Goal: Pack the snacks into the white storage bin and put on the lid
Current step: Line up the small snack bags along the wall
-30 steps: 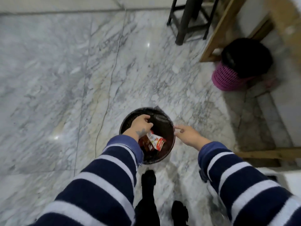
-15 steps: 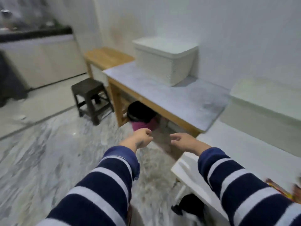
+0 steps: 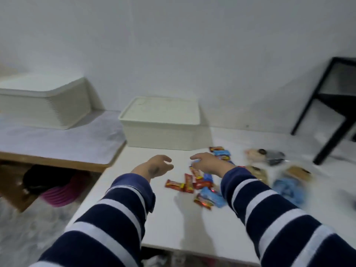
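A plain white wall [image 3: 192, 45] backs a white table [image 3: 173, 218], a wooden bench [image 3: 57, 143] and marbled floor [image 3: 28, 228].

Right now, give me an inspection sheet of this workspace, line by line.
Surface: white table, bare at its near left part.
Job's things: white storage bin at the table's back, against the wall, lid on; red snack packets and blue snack packets loose in front of it.
Clutter: blurred tan packs and a light blue bag on the right.
Grippers: left hand and right hand open, holding nothing, over the table.
Cables: nothing seen.
Surroundings: second white bin on a lower grey-topped bench to the left; pink basket under it; black frame to the right.
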A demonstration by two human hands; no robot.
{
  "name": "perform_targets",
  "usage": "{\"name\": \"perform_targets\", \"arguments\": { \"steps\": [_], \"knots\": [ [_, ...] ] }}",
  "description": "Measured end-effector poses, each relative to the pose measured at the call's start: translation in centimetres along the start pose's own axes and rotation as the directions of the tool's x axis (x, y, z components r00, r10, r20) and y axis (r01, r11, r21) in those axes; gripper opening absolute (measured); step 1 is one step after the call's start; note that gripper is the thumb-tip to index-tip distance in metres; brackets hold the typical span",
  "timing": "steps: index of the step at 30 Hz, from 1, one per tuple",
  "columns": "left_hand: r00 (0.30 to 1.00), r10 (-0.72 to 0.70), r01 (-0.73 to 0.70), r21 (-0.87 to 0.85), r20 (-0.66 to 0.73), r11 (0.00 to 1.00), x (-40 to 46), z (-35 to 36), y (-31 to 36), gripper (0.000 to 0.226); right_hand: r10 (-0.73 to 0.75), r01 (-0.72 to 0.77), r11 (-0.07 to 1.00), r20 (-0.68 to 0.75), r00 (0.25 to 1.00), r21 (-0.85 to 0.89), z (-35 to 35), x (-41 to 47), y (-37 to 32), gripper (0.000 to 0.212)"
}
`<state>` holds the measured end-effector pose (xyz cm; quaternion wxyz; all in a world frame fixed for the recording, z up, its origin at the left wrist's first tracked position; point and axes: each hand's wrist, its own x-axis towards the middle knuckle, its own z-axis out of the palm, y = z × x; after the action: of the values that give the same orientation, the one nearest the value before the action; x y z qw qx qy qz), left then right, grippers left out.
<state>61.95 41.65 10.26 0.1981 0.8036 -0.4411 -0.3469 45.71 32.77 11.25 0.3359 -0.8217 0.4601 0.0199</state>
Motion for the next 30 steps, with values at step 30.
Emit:
{"name": "perform_targets", "arguments": {
  "steps": [30],
  "knots": [
    [0.949,0.283,-0.307,0.205,0.140,0.929,20.7,28.2,19.3,0.073,0.371,-0.358,0.928,-0.241,0.897,0.097,-11.7,8.5,30.7,0.043]
  ]
}}
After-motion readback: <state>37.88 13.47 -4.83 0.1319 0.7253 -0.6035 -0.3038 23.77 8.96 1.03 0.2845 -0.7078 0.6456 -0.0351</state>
